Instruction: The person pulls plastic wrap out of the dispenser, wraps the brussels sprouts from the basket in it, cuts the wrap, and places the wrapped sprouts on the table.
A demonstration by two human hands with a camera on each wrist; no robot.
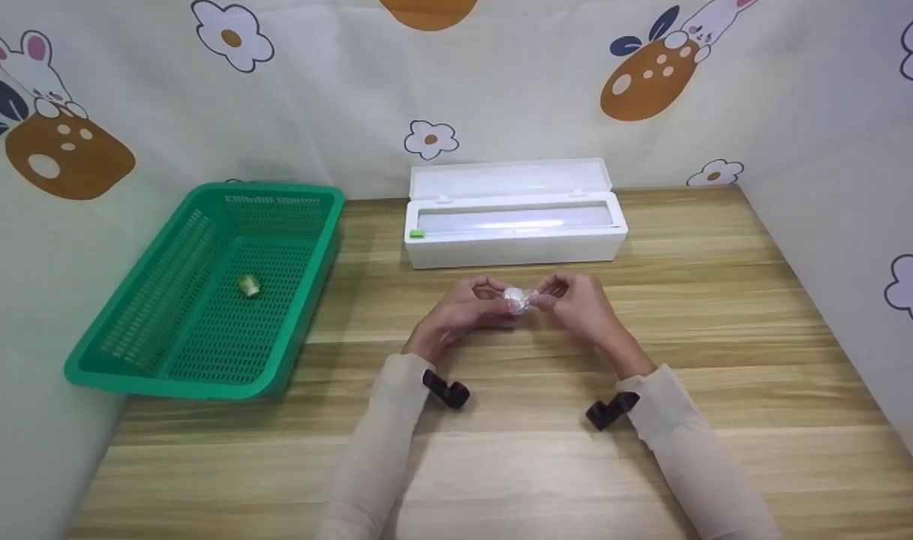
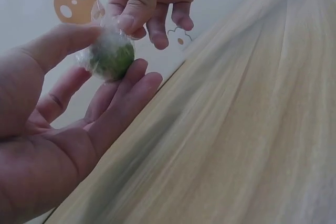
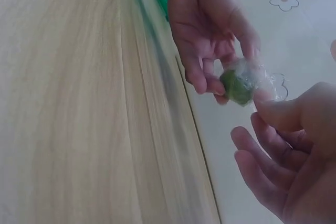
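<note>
A small round green thing (image 2: 116,60), wrapped in crinkled clear film, is held between both hands over the wooden table. Its exact kind cannot be told through the wrap. My left hand (image 1: 467,309) grips it between thumb and fingertips, as the left wrist view shows. On its other side, my right hand (image 1: 578,304) pinches the gathered end of the cling film (image 3: 266,85) between thumb and forefinger, its other fingers loosely bent. Just behind the hands stands a white cling film dispenser (image 1: 512,251), its lid raised and a green slider at the left end.
A green plastic basket (image 1: 317,281) stands on the left of the table (image 1: 516,465). One small pale-green piece (image 1: 249,285) lies inside it. Patterned cloth walls (image 1: 336,97) border the table at the back and both sides.
</note>
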